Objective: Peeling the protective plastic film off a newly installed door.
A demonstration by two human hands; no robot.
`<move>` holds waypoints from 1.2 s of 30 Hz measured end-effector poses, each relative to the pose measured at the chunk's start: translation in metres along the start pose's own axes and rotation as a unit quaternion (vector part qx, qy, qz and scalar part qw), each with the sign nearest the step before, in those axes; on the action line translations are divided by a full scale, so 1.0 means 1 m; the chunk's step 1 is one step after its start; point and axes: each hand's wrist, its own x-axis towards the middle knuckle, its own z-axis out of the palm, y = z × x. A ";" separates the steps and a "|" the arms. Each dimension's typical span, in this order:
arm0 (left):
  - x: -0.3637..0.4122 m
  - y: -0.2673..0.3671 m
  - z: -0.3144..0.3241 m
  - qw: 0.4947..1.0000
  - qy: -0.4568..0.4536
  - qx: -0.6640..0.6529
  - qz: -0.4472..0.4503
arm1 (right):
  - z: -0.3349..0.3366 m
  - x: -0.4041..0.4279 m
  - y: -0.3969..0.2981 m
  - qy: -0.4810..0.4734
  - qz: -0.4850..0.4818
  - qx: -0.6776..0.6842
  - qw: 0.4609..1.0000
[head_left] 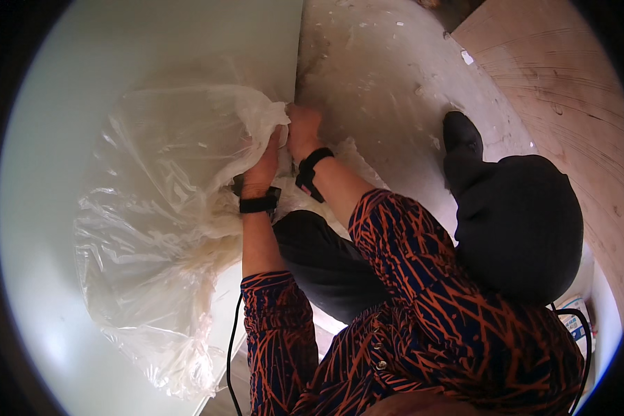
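A crumpled clear plastic sheet (156,161) is draped over a smooth pale green panel (187,41). My left hand (262,165) is closed on the sheet's gathered upper edge, close to the panel's right-hand edge. Right beside it, my right hand (304,127) is curled into a fist against the same bunched plastic; its fingertips are hidden and slightly blurred. Loose folds of the sheet hang between my forearms and spread out under the right wrist. Black straps with small devices circle both wrists.
Dusty concrete floor (374,78) with scattered white scraps lies right of the panel. A worn wooden board (556,78) stands along the far right. My bent knees and black shoe (463,130) are close by. A printed container (574,320) is at lower right; a black cable (230,353) hangs by my left sleeve.
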 end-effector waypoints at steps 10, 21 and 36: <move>-0.013 -0.016 -0.002 0.971 -0.007 0.223 0.082 | -0.025 -0.019 -0.088 0.103 0.492 0.436 0.746; 0.011 0.027 -0.023 0.901 0.010 -0.370 -0.226 | -0.024 -0.048 -0.101 0.064 0.390 0.391 0.831; -0.005 -0.017 -0.003 0.991 -0.088 -0.080 -0.064 | -0.042 -0.052 -0.026 -0.089 0.516 0.344 0.780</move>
